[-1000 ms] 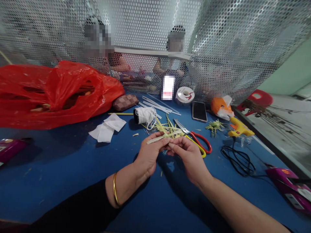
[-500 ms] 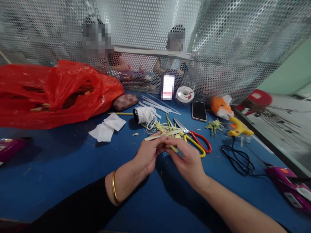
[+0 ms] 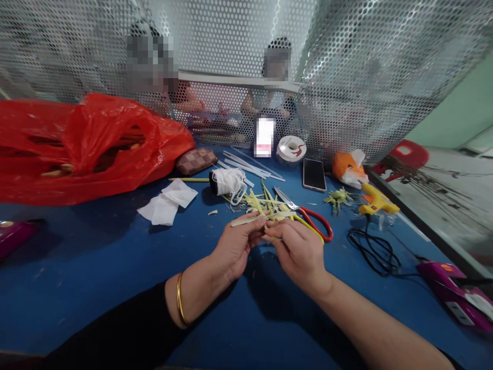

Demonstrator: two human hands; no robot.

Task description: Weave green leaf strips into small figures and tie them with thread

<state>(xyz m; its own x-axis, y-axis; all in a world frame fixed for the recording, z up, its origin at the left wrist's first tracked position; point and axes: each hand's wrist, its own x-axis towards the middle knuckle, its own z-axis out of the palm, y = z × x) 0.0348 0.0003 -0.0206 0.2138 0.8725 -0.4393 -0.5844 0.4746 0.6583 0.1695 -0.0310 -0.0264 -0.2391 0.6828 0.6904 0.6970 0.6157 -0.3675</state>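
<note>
Head view, and pinching pale strips [image 3: 243, 221] snugly between left hand [image 3: 233, 246] and right hand [image 3: 302, 252] above the counter [image 3: 115, 262], near the scissors [image 3: 295, 206], apparently mid-fold, calling for a steady left hold and careful right-hand tuck!

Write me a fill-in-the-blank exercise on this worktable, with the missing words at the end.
1. A gold bangle circles the person's ____ wrist.
2. The scissors have one red handle and one ____ handle.
3. The plastic bag on the left side is ____.
4. The left hand and the ____ hand both hold pale strips.

Missing words: left; yellow; red; right.
</note>
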